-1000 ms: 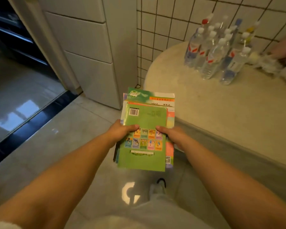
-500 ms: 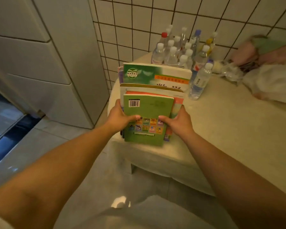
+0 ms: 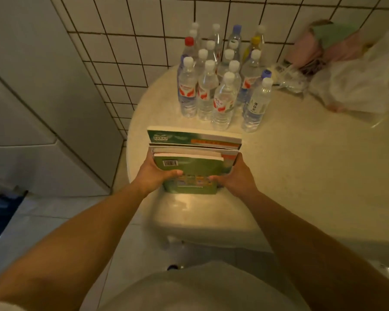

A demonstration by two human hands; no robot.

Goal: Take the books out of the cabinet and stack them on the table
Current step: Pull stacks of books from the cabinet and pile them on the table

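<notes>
Both hands, left (image 3: pixel 152 176) and right (image 3: pixel 236 179), gripping stack of books (image 3: pixel 193 160) over table (image 3: pixel 301 176); water bottles (image 3: pixel 220 81) behind

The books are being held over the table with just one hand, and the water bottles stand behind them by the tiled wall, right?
Not quite. The head view shows both hands holding the books: the left hand grips the left side and the right hand grips the right side. The rest is right: they are over the table, and the water bottles stand behind them by the tiled wall.
</notes>
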